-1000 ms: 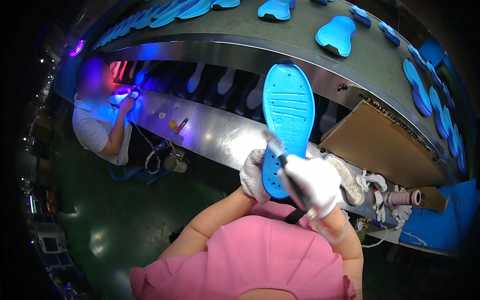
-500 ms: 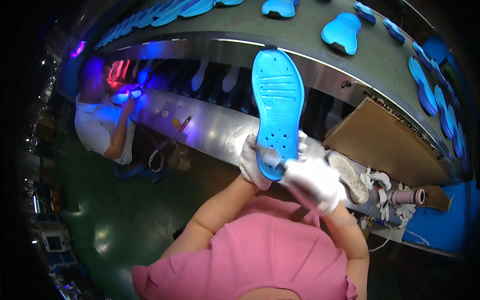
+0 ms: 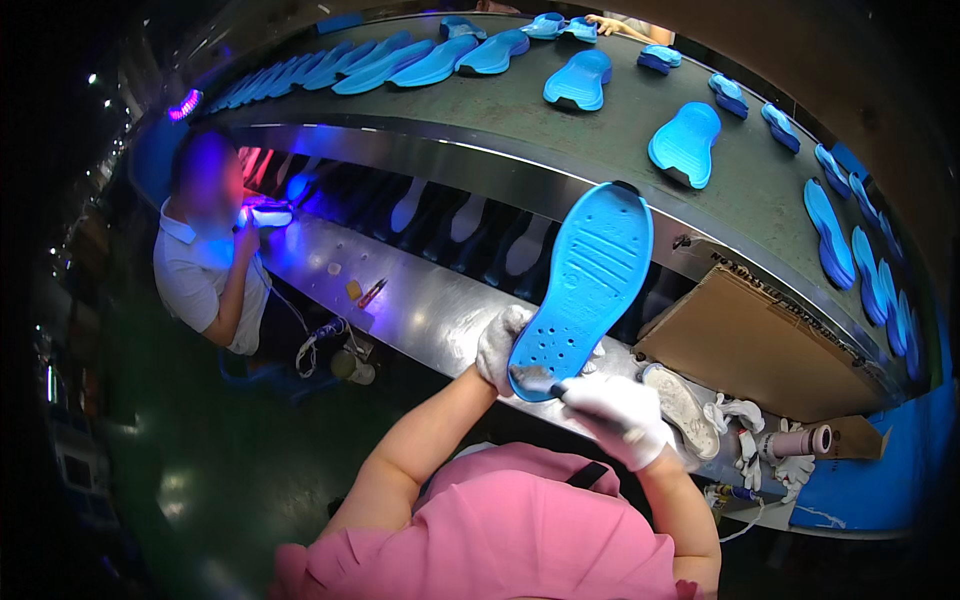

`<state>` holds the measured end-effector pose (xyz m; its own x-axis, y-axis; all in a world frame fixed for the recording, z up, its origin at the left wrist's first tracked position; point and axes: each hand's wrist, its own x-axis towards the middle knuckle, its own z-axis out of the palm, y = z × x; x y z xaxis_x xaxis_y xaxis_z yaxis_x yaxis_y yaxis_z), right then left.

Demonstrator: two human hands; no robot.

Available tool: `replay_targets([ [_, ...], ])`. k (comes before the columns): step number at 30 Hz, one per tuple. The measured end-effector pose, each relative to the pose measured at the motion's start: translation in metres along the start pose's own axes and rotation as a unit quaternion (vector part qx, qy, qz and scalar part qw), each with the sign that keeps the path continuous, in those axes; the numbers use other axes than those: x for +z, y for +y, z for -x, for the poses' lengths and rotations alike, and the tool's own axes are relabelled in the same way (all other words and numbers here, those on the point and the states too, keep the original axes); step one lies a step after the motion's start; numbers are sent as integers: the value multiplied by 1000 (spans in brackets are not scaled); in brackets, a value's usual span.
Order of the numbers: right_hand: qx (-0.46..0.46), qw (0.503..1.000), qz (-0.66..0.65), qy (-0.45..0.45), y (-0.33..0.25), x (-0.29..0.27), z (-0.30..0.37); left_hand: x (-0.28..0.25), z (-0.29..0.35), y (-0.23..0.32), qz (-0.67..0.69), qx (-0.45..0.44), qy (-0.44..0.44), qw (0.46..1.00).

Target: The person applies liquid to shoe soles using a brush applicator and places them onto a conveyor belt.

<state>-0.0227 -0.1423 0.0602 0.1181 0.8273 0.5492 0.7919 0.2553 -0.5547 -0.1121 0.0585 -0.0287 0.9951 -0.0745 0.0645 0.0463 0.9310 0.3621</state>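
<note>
A bright blue shoe sole [image 3: 590, 270] stands tilted up in front of me, with grooves across its upper half and small holes near its lower end. My left hand [image 3: 496, 350], in a pale work glove, grips the sole's lower left edge; some of its fingers are hidden behind. A brush [image 3: 533, 379] with a dark handle is in my white-gloved right hand [image 3: 622, 418], which is closed round it. The bristles lie against the sole's lower end. Motion blurs the right hand somewhat.
Many blue soles, such as this one [image 3: 686, 145], lie along the green conveyor belt [image 3: 460, 125] ahead. On the metal bench [image 3: 420, 290] at right are a pale shoe last [image 3: 685, 412], gloves and a pink cup [image 3: 800, 441], beside a cardboard sheet [image 3: 760, 345]. At left sits a co-worker [image 3: 210, 270].
The sole's top has leaned right and the sole sits lower in view. The brush has shifted down to the sole's bottom end. Another person's hand now shows at the far side of the belt.
</note>
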Motion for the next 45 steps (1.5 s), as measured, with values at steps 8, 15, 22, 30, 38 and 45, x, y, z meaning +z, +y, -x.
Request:
replay_targets([
  [8,18,997,31,-68,-9,-10,-20,0,-25,43,31,-107,-47,993],
  [15,26,995,70,-60,-7,-7,-17,14,-33,56,-119,-97,69,986],
  [22,59,996,59,-7,-4,-2,-21,23,-29,78,-290,-91,115,946],
  [30,47,996,80,3,8,1,-3,35,-38,66,-279,-100,153,943],
  [38,92,994,-29,57,15,-5,-2,38,-32,63,-413,23,126,902],
  [45,34,996,54,57,1,-15,-22,31,-21,87,-516,42,24,855],
])
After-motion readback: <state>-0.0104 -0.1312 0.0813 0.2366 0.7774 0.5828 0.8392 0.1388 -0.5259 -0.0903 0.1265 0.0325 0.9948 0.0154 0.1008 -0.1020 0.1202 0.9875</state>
